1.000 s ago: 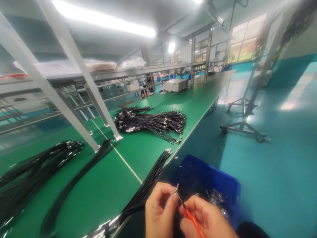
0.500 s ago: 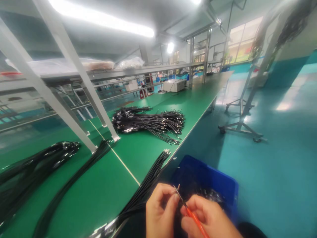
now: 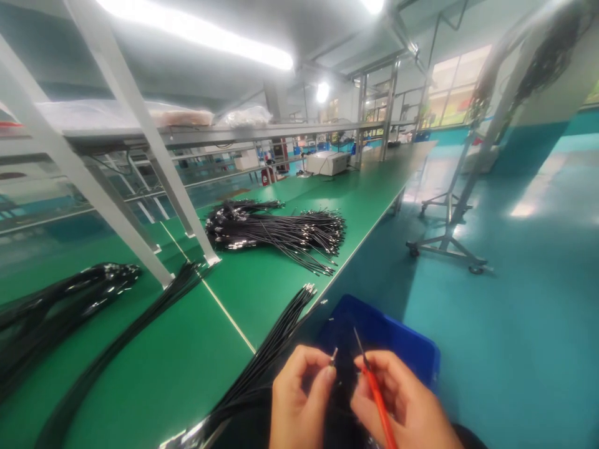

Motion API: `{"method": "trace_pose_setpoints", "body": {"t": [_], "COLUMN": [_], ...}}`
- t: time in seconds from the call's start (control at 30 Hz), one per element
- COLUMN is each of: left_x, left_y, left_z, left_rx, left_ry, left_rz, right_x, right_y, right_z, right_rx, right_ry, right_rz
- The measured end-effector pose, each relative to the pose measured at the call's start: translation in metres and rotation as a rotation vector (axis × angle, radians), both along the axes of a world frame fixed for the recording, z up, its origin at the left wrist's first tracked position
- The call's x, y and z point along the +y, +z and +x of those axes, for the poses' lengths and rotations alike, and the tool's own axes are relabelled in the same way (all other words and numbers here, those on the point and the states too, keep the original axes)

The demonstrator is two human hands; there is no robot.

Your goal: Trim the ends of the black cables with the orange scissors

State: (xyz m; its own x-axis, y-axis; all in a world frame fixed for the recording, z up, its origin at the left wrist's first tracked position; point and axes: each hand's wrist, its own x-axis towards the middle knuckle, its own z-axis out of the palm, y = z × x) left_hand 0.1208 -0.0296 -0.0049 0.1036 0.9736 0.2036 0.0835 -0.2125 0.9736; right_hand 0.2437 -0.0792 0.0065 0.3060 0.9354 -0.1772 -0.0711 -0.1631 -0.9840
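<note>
Between thumb and forefinger, my left hand [image 3: 304, 394] pinches a black cable whose small silvery end [image 3: 334, 357] points upward. To its right, my right hand [image 3: 400, 396] is closed around a red-handled tool [image 3: 380, 405] with a thin dark tip raised above the fingers. The tool tip and the cable end are apart. Just left of my hands, a bundle of black cables [image 3: 276, 343] with pale ends lies along the bench edge. Below and beyond my hands is a blue bin [image 3: 412, 343], its contents mostly hidden.
On the green bench [image 3: 187, 362] lie a large pile of black cables [image 3: 281, 229], a long bundle [image 3: 121, 343] and looped cables [image 3: 79, 299] at left. Metal posts hold a shelf [image 3: 281, 132]. A white box [image 3: 326, 163] sits farther back; a wheeled stand [image 3: 449, 243] is at right.
My right hand has drawn the red tool slightly right, so its tip is now away from the cable end. The view has shifted a little.
</note>
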Motion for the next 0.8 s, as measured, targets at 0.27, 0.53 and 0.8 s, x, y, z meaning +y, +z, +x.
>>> {"method": "trace_pose_setpoints", "body": {"t": [0.27, 0.53, 0.8], "left_x": [-0.007, -0.007, -0.008], "left_y": [0.000, 0.002, 0.008], "left_z": [0.007, 0.002, 0.001], "left_rx": [0.118, 0.096, 0.038], "left_ry": [0.015, -0.016, -0.067], "left_rz": [0.144, 0.073, -0.007], "right_x": [0.019, 0.016, 0.014], "right_y": [0.002, 0.000, 0.000], "right_z": [-0.014, -0.019, -0.020], "right_rx": [0.031, 0.099, -0.098], "right_ry": [-0.224, -0.245, -0.225], "right_rz": [0.131, 0.142, 0.169]}}
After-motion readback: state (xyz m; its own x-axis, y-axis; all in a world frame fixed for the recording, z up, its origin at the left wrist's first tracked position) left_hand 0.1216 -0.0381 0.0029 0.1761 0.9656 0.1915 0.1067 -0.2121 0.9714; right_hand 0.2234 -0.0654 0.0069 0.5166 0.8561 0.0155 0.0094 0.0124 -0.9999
